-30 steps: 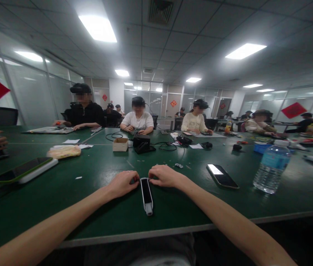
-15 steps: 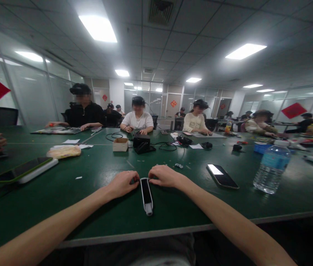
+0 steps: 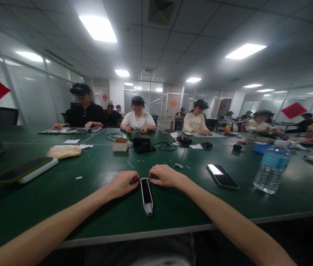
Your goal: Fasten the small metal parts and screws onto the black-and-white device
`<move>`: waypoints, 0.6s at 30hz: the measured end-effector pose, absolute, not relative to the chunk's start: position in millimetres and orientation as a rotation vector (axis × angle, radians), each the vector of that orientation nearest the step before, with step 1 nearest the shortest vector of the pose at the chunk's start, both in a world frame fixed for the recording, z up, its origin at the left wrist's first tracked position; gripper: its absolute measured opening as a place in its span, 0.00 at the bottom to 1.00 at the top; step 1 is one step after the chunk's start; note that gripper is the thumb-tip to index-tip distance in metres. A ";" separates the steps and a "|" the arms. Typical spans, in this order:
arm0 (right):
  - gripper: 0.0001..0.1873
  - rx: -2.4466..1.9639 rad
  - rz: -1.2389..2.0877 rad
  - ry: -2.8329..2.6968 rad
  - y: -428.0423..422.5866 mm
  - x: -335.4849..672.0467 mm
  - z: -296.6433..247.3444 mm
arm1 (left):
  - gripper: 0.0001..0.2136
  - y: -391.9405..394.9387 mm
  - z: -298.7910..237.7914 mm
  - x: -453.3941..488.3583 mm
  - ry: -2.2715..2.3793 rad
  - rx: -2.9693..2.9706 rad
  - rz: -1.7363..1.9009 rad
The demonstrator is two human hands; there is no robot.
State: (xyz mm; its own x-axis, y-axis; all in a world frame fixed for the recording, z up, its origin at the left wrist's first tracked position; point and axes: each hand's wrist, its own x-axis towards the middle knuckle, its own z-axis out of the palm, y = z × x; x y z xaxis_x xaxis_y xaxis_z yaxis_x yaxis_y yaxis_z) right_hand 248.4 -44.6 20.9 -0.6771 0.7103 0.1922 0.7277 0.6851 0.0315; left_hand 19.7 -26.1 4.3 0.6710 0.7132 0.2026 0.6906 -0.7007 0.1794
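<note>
A slim white device with a black face (image 3: 146, 195) lies lengthwise on the green table (image 3: 89, 207) in front of me. My left hand (image 3: 123, 183) rests at the left of its far end, fingers curled, fingertips touching the device. My right hand (image 3: 165, 175) sits at the right of the same end, fingers bent and pinched against it. Both forearms stretch out from the near table edge.
A black phone (image 3: 222, 176) lies to the right, a water bottle (image 3: 270, 169) beyond it. A phone in a green case (image 3: 20, 170) lies at the left. A small cardboard box (image 3: 120, 144), a black device with cables (image 3: 142, 143) and small parts (image 3: 178, 166) sit farther back. Several people sit across the table.
My hands and the device have not moved. The person's hand at the far left edge has drawn back toward the edge of the frame.
</note>
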 end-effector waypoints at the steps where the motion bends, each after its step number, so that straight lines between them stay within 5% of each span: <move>1: 0.09 -1.178 -0.159 -2.728 -44.6 248.5 21.0 | 0.09 -25.9 4.1 19.6 1.180 2.789 0.394; 18: 0.09 -1.162 -0.134 -2.730 -43.5 247.6 18.8 | 0.08 -26.4 4.6 20.2 1.180 2.781 0.399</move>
